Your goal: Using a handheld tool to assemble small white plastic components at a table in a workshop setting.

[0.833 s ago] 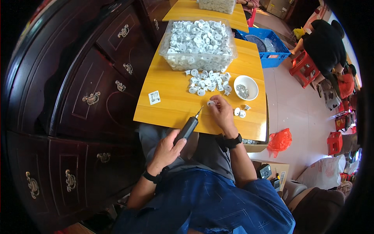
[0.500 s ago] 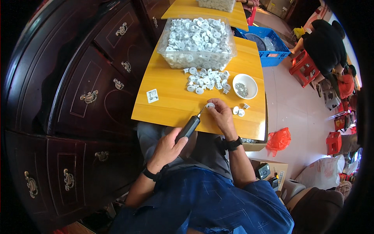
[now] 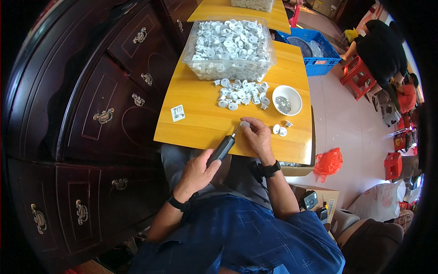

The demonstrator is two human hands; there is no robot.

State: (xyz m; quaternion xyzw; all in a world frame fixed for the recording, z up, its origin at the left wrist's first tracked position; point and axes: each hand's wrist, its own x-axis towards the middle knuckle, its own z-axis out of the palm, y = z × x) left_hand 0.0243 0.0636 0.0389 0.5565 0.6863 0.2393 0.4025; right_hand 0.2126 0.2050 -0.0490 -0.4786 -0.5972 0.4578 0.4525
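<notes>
My left hand (image 3: 195, 172) is closed around a black electric screwdriver (image 3: 221, 150), whose thin bit points up and to the right. At the bit's tip, my right hand (image 3: 259, 138) pinches a small white plastic part (image 3: 245, 123) above the table. Fingers cover much of that part, and whether a screw sits in it I cannot tell. Right of this hand lie a few white parts (image 3: 283, 132). Beyond the hands are a loose pile of similar round-topped white parts (image 3: 245, 93) and a white bowl (image 3: 297, 99) with small metal pieces, apparently screws.
A clear plastic bin (image 3: 228, 70) heaped with white parts stands at the back of the yellow wooden table (image 3: 182, 132). A printed white card (image 3: 177, 113) lies at left. Dark drawers (image 3: 100, 114) flank the table. A blue crate (image 3: 319, 67) and another person (image 3: 383, 50) are at right.
My right hand has turned slightly, and the white part's round face shows less than before. The screwdriver stays at the part with hardly any shift.
</notes>
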